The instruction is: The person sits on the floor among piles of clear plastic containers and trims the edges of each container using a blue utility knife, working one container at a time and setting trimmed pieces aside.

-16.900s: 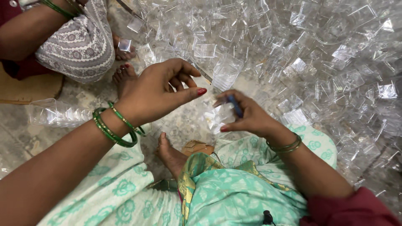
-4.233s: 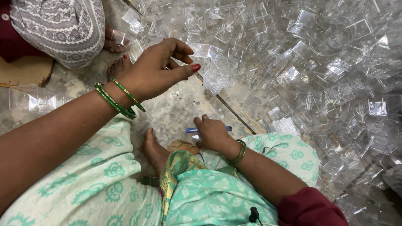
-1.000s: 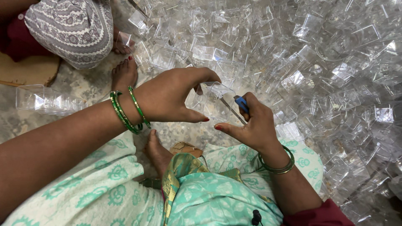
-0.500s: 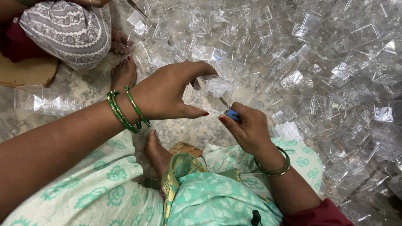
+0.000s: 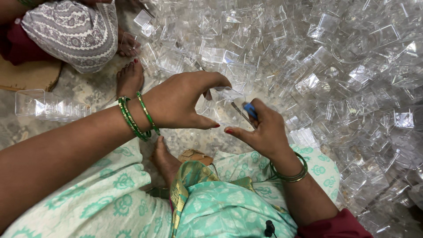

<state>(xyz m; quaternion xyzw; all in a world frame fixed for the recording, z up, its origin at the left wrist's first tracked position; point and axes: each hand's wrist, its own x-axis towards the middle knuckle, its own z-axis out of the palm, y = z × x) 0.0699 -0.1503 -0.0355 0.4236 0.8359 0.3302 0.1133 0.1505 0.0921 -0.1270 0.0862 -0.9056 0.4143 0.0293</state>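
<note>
My left hand point(image 5: 183, 100), with green bangles at the wrist, pinches a small clear plastic piece point(image 5: 220, 103) between thumb and fingers at mid-frame. My right hand point(image 5: 264, 130) sits just to the right of it and grips a small blue-handled blade tool point(image 5: 247, 111), whose tip touches the clear piece. Both hands hover above my lap and the stone floor.
A deep pile of clear plastic pieces point(image 5: 335, 66) covers the floor at the top and right. A row of stacked clear pieces point(image 5: 48, 105) lies at the left. Another person's patterned knee point(image 5: 75, 31) and feet point(image 5: 128, 77) are at the upper left.
My right hand has brought the blue tool closer, against the clear piece, which my left hand holds steady. A few seconds earlier the right hand was down on the floor.
</note>
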